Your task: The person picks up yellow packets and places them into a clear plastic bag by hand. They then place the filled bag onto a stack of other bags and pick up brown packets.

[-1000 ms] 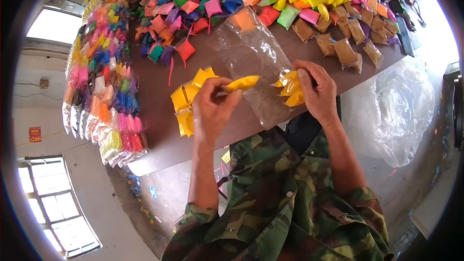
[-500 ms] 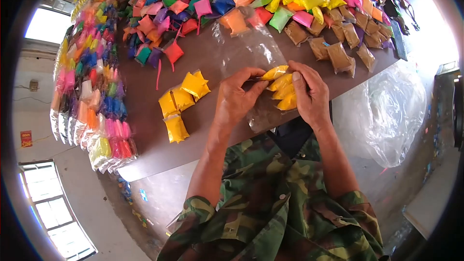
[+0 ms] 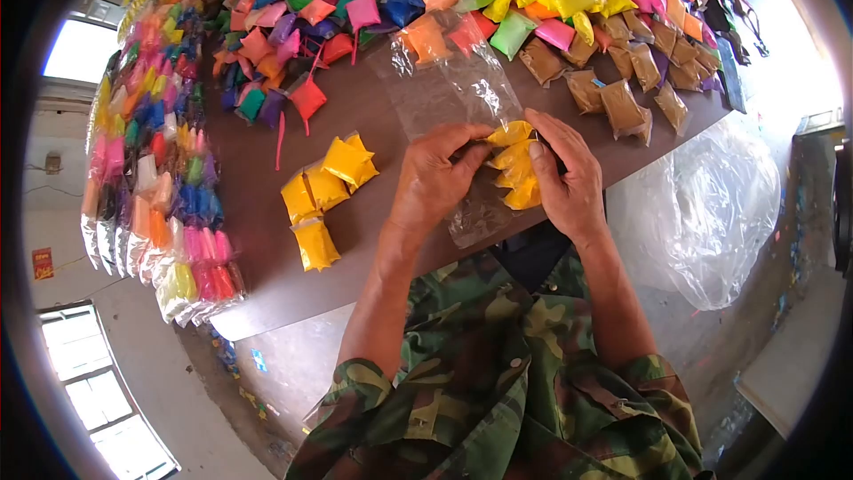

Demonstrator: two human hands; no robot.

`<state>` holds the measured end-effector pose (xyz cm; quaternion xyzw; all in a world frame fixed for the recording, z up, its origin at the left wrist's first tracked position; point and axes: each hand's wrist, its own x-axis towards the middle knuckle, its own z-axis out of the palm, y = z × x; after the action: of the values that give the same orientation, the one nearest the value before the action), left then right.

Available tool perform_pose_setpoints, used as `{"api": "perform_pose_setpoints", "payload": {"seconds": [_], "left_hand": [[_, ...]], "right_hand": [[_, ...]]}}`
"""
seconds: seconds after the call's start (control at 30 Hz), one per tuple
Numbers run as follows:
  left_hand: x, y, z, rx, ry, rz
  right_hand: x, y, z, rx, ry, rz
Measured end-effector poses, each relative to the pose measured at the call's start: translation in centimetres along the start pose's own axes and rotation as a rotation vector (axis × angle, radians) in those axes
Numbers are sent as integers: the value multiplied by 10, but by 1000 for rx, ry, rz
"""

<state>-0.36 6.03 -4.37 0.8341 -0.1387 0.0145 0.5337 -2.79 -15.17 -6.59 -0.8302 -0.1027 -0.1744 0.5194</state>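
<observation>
Between my two hands is a row of several small yellow packets [image 3: 517, 176], stacked against one another. My right hand [image 3: 573, 182] is closed along their right side, with the thumb lying over them. The thumb and forefinger of my left hand [image 3: 440, 173] are pinched at the upper left of the same packets. Under the hands lies a clear plastic bag [image 3: 475, 89], flat on the brown table [image 3: 373, 231]. To the left rest several loose yellow packets [image 3: 315, 247], one overlapping another.
A big heap of coloured packets [image 3: 355, 13] covers the table's far side, with brown packets [image 3: 622, 107] at the right. Filled clear bags [image 3: 191, 187] are piled along the left edge. A large clear plastic sheet [image 3: 702, 222] hangs beyond the right edge.
The packets in my hands have tilted and sit more tightly together, the upper one turned flatter. My hands stay in nearly the same place, and the view has shifted slightly.
</observation>
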Motion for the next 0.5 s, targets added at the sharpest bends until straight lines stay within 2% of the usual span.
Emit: {"api": "perform_pose_setpoints", "payload": {"seconds": [0.1, 0.2, 0.3, 0.4, 0.5], "left_hand": [[4, -9, 1, 7, 4, 111], [2, -5, 2, 70, 24, 119], [2, -7, 0, 18, 37, 34], [-1, 3, 1, 60, 84, -124], [2, 3, 4, 17, 99, -94]], "right_hand": [[-1, 1, 0, 35, 0, 9], [-1, 0, 1, 44, 9, 8], [-3, 1, 4, 155, 74, 14], [-3, -3, 4, 141, 87, 34], [-5, 5, 6, 97, 53, 4]]}}
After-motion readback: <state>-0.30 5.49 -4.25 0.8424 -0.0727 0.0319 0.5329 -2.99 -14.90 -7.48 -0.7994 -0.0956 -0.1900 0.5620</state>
